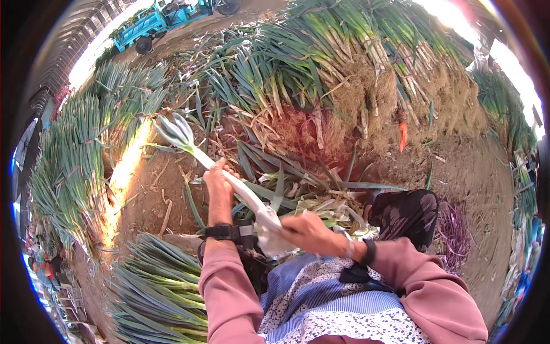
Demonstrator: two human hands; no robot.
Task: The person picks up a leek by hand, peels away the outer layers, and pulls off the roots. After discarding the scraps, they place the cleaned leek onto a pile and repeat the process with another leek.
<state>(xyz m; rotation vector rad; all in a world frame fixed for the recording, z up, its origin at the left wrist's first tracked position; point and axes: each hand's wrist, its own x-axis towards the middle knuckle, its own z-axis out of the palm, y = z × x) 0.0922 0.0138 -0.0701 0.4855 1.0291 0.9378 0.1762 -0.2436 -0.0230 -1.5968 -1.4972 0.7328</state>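
A long green onion (246, 195) lies slanted across my front, its white stalk bare and its trimmed green leaves at the upper left. My left hand (219, 180) is wrapped round the stalk just below the leaves. At the lower end, my right hand (309, 232) is closed on the stalk and slightly blurred. Pale loose outer skin (275, 242) hangs from the stalk beside the right fingers. The root end is hidden by that hand.
Piled green onions with roots (366, 86) lie ahead, and upright bundles (74, 166) stand at the left. More onions (157, 286) lie by my left arm. Peeled leaves (338, 209) litter the ground before me. Purple twine (452, 235) lies at the right; a blue cart (163, 26) stands far off.
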